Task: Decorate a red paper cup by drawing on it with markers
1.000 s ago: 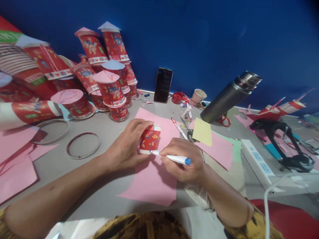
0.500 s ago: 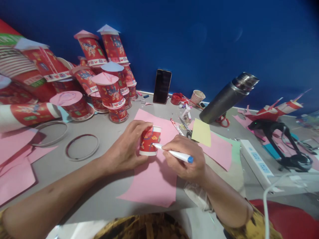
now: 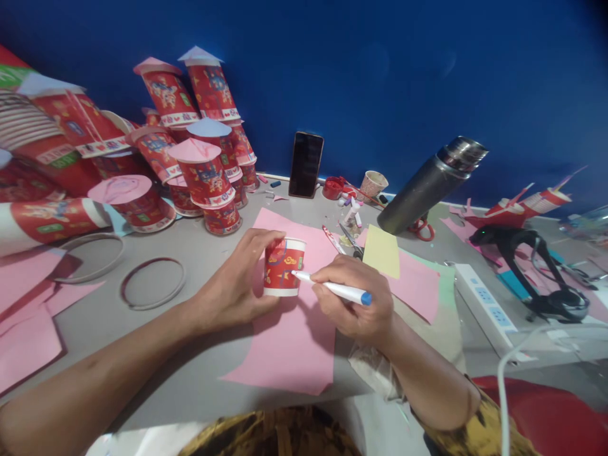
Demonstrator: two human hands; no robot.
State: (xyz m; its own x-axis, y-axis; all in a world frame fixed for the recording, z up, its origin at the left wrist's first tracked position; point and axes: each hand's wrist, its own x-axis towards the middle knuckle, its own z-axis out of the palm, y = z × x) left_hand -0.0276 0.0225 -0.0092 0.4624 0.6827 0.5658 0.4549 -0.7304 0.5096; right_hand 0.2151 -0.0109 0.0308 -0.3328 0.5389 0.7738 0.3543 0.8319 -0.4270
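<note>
My left hand (image 3: 242, 278) is wrapped round the left side of a red patterned paper cup (image 3: 286, 266) with white bands at both ends. The cup is over a pink sheet of paper (image 3: 294, 354). In my right hand (image 3: 361, 297) is a white marker pen with a blue end (image 3: 344, 291), gripped like a writing pen. Its tip points at the cup's side, at or very near the surface. To the right of the sheet lie scissors (image 3: 354, 244), a red-and-white pen (image 3: 333, 239) and a yellow paper square (image 3: 381, 252).
Stacked red paper cups with paper cone tops (image 3: 204, 168) crowd the left. Two rings (image 3: 152, 284) lie before them. A phone (image 3: 306, 164) leans on the blue wall, a dark flask (image 3: 427, 187) stands tilted. A power strip (image 3: 482, 304) and black headgear (image 3: 517, 266) are at right.
The cup has turned slightly in my left hand, and the pen tip now points at a neighbouring part of its pattern. The whole view has shifted a little.
</note>
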